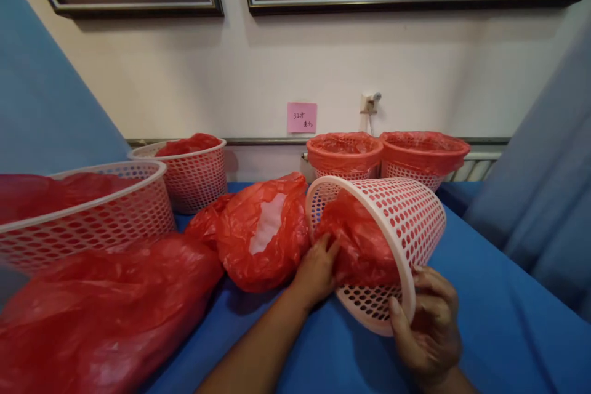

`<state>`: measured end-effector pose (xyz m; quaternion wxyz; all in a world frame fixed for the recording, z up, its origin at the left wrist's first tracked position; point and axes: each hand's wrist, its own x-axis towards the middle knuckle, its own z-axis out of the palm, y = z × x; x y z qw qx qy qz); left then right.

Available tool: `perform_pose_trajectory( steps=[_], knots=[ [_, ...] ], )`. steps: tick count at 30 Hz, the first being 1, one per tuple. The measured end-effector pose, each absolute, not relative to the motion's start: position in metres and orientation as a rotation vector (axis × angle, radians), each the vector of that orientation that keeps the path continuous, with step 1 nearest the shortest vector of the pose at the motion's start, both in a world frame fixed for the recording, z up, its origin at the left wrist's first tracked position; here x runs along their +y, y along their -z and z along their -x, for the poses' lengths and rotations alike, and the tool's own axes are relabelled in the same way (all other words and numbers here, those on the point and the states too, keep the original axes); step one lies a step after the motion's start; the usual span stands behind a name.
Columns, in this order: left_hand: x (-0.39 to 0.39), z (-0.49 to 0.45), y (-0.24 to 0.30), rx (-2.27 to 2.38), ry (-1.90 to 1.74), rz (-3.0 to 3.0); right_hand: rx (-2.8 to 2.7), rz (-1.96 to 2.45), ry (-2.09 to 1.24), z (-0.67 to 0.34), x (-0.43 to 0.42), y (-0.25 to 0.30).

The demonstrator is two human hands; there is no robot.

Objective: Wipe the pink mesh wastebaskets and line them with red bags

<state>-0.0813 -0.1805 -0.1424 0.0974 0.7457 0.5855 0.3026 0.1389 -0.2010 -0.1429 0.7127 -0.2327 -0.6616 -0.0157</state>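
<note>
A white perforated plastic basket (406, 221) lies tilted on its side on the blue table (498, 326), its mouth facing left. A red plastic bag (364, 246) is partly stuffed inside it. My left hand (318, 268) reaches into the basket's mouth, fingers pressed against the red bag. At the basket's base rim, low on the right, my right hand (427, 326) grips with its fingers curled.
Loose red bags (263, 231) (101, 314) lie to the left. Two baskets (83, 212) (194, 172) with red bags stand at left. Two baskets (345, 155) (422, 157) lined with red bags stand by the wall, under a pink note (301, 117).
</note>
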Motion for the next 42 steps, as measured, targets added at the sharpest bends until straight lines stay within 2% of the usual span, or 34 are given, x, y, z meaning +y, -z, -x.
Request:
perform_pose_trajectory(
  steps=[3,5,9,12,16,19,22,25,27,32,34,38,42],
  knots=[
    [-0.18,0.072,0.143,1.609,-0.954,-1.998,-1.467,0.516,0.045,-0.142,-0.2,0.146],
    [-0.182,0.062,0.143,1.455,-1.141,-1.734,-1.473,0.528,0.034,-0.142,-0.2,0.148],
    [-0.191,0.043,0.136,0.933,-1.479,-0.913,-1.49,0.549,0.026,-0.142,-0.2,0.15],
    [-0.197,0.042,0.124,0.662,-1.521,-0.684,-1.481,0.551,0.037,-0.142,-0.201,0.151],
    [-0.202,0.052,0.119,0.719,-1.534,-0.986,-1.507,0.545,0.035,-0.14,-0.201,0.15],
    [-0.2,0.057,0.122,1.199,-1.452,-1.701,-1.507,0.54,0.034,-0.139,-0.2,0.151],
    [-0.189,0.059,0.122,1.746,-1.152,-2.305,-1.507,0.539,0.028,-0.139,-0.199,0.152],
    [-0.17,0.062,0.12,2.094,-0.974,-2.444,-1.503,0.539,0.024,-0.138,-0.199,0.152],
    [-0.158,0.065,0.12,2.167,-0.958,-2.393,-1.49,0.546,0.019,-0.138,-0.198,0.151],
    [-0.15,0.067,0.129,2.093,-0.986,-2.33,-1.452,0.568,0.001,-0.137,-0.195,0.15],
    [-0.155,0.065,0.133,1.899,-1.078,-2.281,-1.445,0.572,-0.002,-0.138,-0.193,0.151],
    [-0.167,0.058,0.137,1.404,-1.415,-1.742,-1.447,0.582,-0.032,-0.14,-0.191,0.155],
    [-0.176,0.057,0.13,1.172,-1.665,-1.27,-1.429,0.595,-0.042,-0.141,-0.191,0.155]
  ],
)
